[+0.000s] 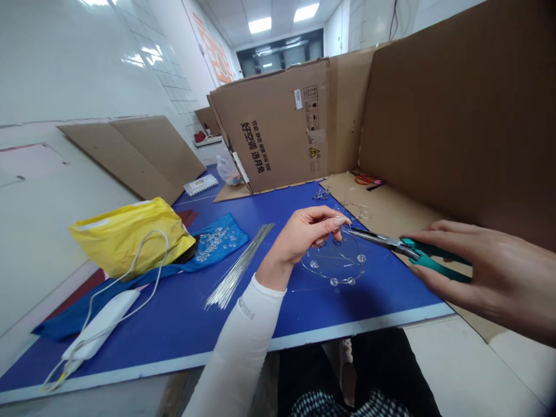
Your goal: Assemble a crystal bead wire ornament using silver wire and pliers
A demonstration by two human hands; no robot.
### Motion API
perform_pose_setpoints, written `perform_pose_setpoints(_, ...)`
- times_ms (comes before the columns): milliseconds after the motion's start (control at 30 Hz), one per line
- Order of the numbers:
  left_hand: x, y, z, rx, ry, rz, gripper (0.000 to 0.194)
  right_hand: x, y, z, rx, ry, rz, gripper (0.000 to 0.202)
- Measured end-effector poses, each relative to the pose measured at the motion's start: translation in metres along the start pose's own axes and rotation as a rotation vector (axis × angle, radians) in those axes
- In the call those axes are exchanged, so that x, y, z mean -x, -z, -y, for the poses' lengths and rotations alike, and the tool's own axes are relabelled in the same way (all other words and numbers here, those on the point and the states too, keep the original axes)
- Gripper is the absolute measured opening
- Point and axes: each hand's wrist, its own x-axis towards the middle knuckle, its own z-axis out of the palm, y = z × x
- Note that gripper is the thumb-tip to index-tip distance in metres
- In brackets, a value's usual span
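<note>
My left hand (315,231) pinches the upper part of a thin wire ring strung with several clear beads (343,281), which hangs over the blue table. In my right hand (482,272) are long-nosed pliers (408,249) with green handles. The tips of the pliers reach to the wire right beside my left fingertips; whether the jaws grip the wire is too small to tell. A bundle of straight silvery wires (238,266) lies on the table to the left of my left hand.
Clear beads (217,242) lie on a blue cloth beside a yellow bag (132,237). A white power strip (102,324) with a cord is at the left. Cardboard walls (278,127) stand behind and right. Orange-handled scissors (367,179) and bent wire pieces (322,193) lie at the back right.
</note>
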Motion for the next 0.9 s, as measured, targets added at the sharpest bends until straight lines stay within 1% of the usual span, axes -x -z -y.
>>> perform_pose_setpoints(33,0.000,0.000,0.000,0.006,-0.002,0.002,0.029,-0.001,0.001,0.002,-0.001,0.004,0.025,0.044)
perform_pose_setpoints(100,0.000,-0.001,0.000,0.012,0.000,0.007,0.029,-0.003,0.002,0.006,-0.004,0.003,0.032,0.044)
perform_pose_setpoints(333,0.002,0.000,0.001,-0.004,0.003,0.031,0.031,-0.008,0.006,0.015,-0.019,0.009,0.022,0.045)
perform_pose_setpoints(733,0.003,0.003,0.000,-0.033,-0.004,0.087,0.030,-0.004,0.007,0.017,0.012,0.041,-0.013,0.045)
perform_pose_setpoints(900,0.003,0.004,0.000,-0.060,0.027,0.097,0.034,-0.004,0.009,0.021,0.016,0.038,-0.015,0.044)
